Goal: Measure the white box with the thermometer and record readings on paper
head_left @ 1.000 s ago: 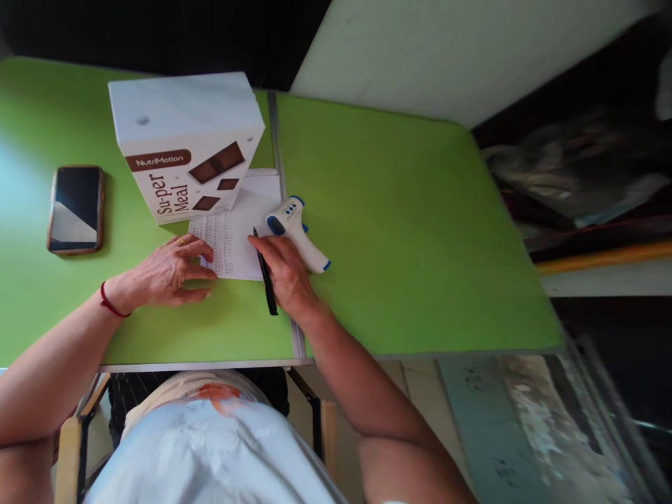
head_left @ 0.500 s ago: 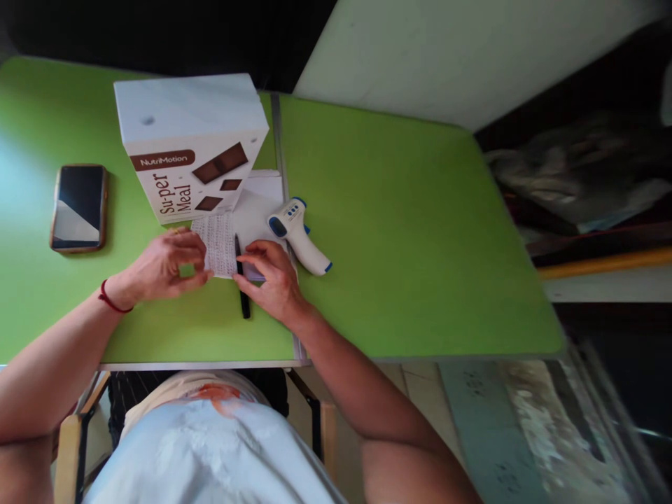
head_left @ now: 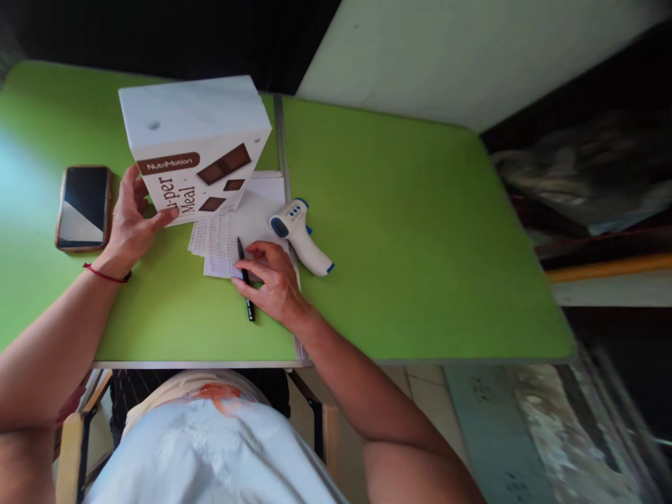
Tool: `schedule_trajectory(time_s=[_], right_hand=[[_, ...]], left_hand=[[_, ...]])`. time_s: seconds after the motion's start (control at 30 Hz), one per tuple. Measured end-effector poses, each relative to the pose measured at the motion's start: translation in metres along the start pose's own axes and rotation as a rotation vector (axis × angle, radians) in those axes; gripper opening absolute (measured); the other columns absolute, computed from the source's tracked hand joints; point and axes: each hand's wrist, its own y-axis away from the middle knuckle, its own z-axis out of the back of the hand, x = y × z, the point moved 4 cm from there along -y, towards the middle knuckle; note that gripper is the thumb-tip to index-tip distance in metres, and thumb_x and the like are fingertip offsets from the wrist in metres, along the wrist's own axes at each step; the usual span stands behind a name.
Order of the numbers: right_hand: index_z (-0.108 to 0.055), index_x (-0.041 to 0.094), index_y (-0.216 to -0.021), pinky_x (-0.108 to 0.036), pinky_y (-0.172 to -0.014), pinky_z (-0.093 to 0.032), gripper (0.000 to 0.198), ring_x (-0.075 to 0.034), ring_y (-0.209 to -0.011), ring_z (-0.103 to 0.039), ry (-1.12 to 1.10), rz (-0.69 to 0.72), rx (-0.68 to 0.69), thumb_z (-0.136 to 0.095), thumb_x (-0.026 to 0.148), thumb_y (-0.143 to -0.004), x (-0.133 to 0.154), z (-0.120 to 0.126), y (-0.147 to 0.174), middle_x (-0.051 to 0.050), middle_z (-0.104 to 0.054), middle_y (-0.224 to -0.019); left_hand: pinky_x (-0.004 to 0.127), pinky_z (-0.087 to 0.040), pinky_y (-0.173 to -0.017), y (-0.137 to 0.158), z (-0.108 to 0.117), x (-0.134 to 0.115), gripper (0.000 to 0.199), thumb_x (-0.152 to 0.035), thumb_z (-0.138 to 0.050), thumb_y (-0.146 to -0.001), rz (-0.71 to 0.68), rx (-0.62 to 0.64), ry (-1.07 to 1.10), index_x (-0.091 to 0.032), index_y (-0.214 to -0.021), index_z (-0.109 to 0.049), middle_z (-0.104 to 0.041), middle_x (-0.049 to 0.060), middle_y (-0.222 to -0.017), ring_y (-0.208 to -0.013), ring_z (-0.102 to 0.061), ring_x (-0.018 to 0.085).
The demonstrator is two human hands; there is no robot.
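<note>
My left hand (head_left: 131, 217) grips the lower left edge of a white NutriMotion "Su-per Meal" box (head_left: 220, 133), its thumb on the printed front and its fingers partly hidden along the side. The box stands upright. My right hand (head_left: 270, 280) rests with its fingers apart over a black pen (head_left: 250, 308), which passes beneath the index finger and thumb. Under the pen's tip lie sheets of paper (head_left: 219, 241) covered in small writing. A plain white sheet (head_left: 257, 210) is behind them, partly beneath the box.
A white and blue infrared thermometer (head_left: 309, 248) lies right of the papers. Left of the box is a smartphone (head_left: 82, 206) in a brown case. Everything sits on a green folding table (head_left: 420, 245) with a seam (head_left: 281, 140) across it. A wall (head_left: 420, 63) rises behind.
My left hand has left the papers and moved left and up to the side of the box. More of the written sheets show, fanned out. My right hand stays by the pen.
</note>
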Motion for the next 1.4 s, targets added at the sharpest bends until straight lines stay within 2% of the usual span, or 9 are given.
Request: schedule_trajectory(time_s=[0.13,0.3,0.43,0.53,0.63,0.8,0.93,1.03,1.4], right_hand=[[-0.087,0.027,-0.102,-0.048,-0.094,-0.062,0.008,-0.028,-0.106,-0.068,-0.044,0.03,-0.004,-0.083,0.028,-0.095,0.001,0.0,0.0,-0.011,-0.07,-0.123],[-0.082,0.026,-0.109,-0.052,-0.099,-0.061,0.014,-0.03,-0.107,-0.068,-0.086,-0.001,-0.095,-0.075,0.034,-0.099,-0.009,0.007,-0.004,-0.012,-0.067,-0.121],[-0.073,0.021,-0.123,-0.064,-0.106,-0.056,0.031,-0.04,-0.123,-0.063,0.175,-0.194,-0.292,-0.073,0.037,-0.097,-0.043,0.023,-0.001,-0.021,-0.064,-0.132],[-0.067,0.014,-0.132,-0.065,-0.1,-0.057,0.048,-0.043,-0.117,-0.063,0.292,-0.352,-0.234,-0.073,0.044,-0.095,-0.074,0.027,0.002,-0.026,-0.067,-0.125],[-0.07,0.016,-0.123,-0.055,-0.088,-0.061,0.043,-0.036,-0.096,-0.067,0.182,-0.438,-0.181,-0.068,0.051,-0.098,-0.086,0.028,0.001,-0.018,-0.07,-0.101],[-0.07,0.025,-0.123,-0.042,-0.076,-0.064,0.047,-0.026,-0.083,-0.071,-0.494,-0.368,-0.328,-0.07,0.065,-0.099,-0.04,0.029,-0.007,-0.009,-0.076,-0.1],[-0.072,0.024,-0.11,-0.037,-0.063,-0.064,0.052,-0.022,-0.067,-0.073,-1.02,-0.307,0.033,-0.075,0.073,-0.093,0.013,0.003,-0.006,-0.004,-0.077,-0.087],[-0.07,0.023,-0.09,-0.033,-0.056,-0.06,0.049,-0.019,-0.059,-0.066,-1.035,-0.389,0.161,-0.081,0.071,-0.087,0.027,-0.012,-0.004,-0.003,-0.073,-0.077],[-0.065,0.027,-0.077,-0.032,-0.06,-0.05,0.025,-0.019,-0.066,-0.054,-0.929,-0.566,0.175,-0.078,0.048,-0.073,0.038,-0.008,-0.013,0.001,-0.062,-0.07]], left_hand=[[0.049,-0.061,-0.105,0.005,0.006,-0.004,0.089,-0.074,-0.101,-0.067,0.107,-0.291,0.121,-0.027,-0.13,-0.061,-0.071,0.007,-0.142,-0.127,-0.07,0.031],[0.049,-0.063,-0.097,0.01,0.003,-0.021,0.072,-0.074,-0.095,-0.076,0.07,-0.287,0.239,-0.027,-0.122,-0.066,-0.08,0.002,-0.123,-0.116,-0.076,0.03],[0.05,-0.066,-0.091,0.014,-0.001,-0.02,0.071,-0.075,-0.094,-0.075,0.138,-0.252,0.283,-0.023,-0.118,-0.07,-0.081,0.009,-0.116,-0.11,-0.079,0.035],[0.05,-0.067,-0.093,0.017,-0.001,-0.016,0.07,-0.067,-0.099,-0.075,0.182,-0.191,0.225,-0.022,-0.119,-0.068,-0.081,0.01,-0.117,-0.112,-0.079,0.035],[0.049,-0.067,-0.095,0.018,0.001,-0.013,0.065,-0.064,-0.095,-0.081,0.166,-0.143,0.219,-0.022,-0.121,-0.066,-0.081,0.011,-0.119,-0.113,-0.079,0.034],[0.047,-0.069,-0.094,0.019,-0.004,-0.012,0.074,-0.061,-0.095,-0.083,0.136,-0.072,0.182,-0.022,-0.136,-0.062,-0.078,0.015,-0.133,-0.116,-0.079,0.034],[0.048,-0.069,-0.096,0.019,-0.009,-0.013,0.085,-0.06,-0.097,-0.079,0.037,-0.012,0.118,-0.023,-0.145,-0.057,-0.075,0.016,-0.138,-0.121,-0.077,0.035],[0.052,-0.068,-0.1,0.017,-0.01,-0.013,0.083,-0.059,-0.097,-0.079,0.031,0.001,0.101,-0.023,-0.144,-0.06,-0.075,0.016,-0.136,-0.122,-0.077,0.035],[0.059,-0.062,-0.111,0.014,-0.011,-0.025,0.087,-0.056,-0.104,-0.068,0.123,-0.025,0.141,-0.022,-0.139,-0.067,-0.076,0.015,-0.139,-0.134,-0.07,0.043]])
